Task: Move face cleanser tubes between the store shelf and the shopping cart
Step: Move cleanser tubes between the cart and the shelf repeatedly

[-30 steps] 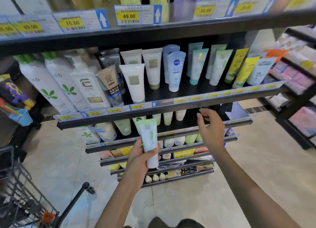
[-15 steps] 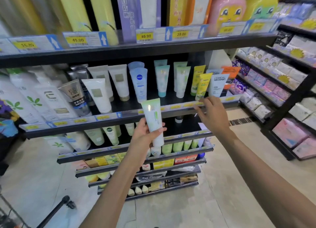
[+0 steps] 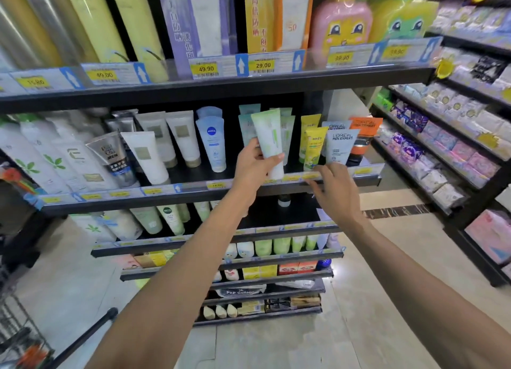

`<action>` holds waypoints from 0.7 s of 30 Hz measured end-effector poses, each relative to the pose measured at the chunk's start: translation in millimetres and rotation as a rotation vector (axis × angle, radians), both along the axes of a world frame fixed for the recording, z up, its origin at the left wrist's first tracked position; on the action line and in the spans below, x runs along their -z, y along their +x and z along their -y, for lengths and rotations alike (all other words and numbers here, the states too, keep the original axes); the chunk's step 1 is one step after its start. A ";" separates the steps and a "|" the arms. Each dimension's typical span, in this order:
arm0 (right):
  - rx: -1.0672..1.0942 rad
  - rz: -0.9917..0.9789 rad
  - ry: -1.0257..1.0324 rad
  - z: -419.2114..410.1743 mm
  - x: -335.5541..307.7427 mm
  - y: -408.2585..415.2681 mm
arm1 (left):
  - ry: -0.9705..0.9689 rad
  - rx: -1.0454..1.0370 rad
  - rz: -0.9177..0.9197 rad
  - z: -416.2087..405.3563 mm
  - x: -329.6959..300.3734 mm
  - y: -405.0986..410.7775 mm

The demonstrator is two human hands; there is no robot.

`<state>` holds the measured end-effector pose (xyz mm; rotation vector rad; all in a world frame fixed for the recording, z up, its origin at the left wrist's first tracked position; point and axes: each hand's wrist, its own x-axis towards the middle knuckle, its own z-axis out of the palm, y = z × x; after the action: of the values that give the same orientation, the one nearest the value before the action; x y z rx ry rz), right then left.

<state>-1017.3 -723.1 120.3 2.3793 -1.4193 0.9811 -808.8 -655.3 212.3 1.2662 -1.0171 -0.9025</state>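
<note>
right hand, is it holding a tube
No, the right hand is empty, its fingers at the shelf's front edge, while the left hand holds the pale green tube.

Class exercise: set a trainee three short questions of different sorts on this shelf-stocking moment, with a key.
1. True or false: the left hand grips the pale green tube.
2. Which tube stands directly left of the grey L'Oreal Men Expert tube? A white, B yellow, C blue.
3. Fill in: the right hand touches the shelf's ____ strip.

Key: 1 true; 2 B, the yellow tube; 3 price-label.
</note>
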 end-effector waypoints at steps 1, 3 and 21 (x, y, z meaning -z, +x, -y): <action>-0.004 0.002 -0.003 0.4 1.1 0.1 | -0.003 -0.006 0.018 7.7 -1.2 -1.2; -0.015 0.019 -0.004 1.5 3.2 -0.8 | -0.003 -0.014 0.066 23.3 -0.2 -2.7; -0.059 0.075 -0.010 2.4 12.0 -5.7 | 0.144 -0.089 0.508 62.5 27.6 -18.5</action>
<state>-1023.1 -725.5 108.3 2.4138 -1.3730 1.1006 -827.3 -717.9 184.7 1.6992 -1.2924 -0.6023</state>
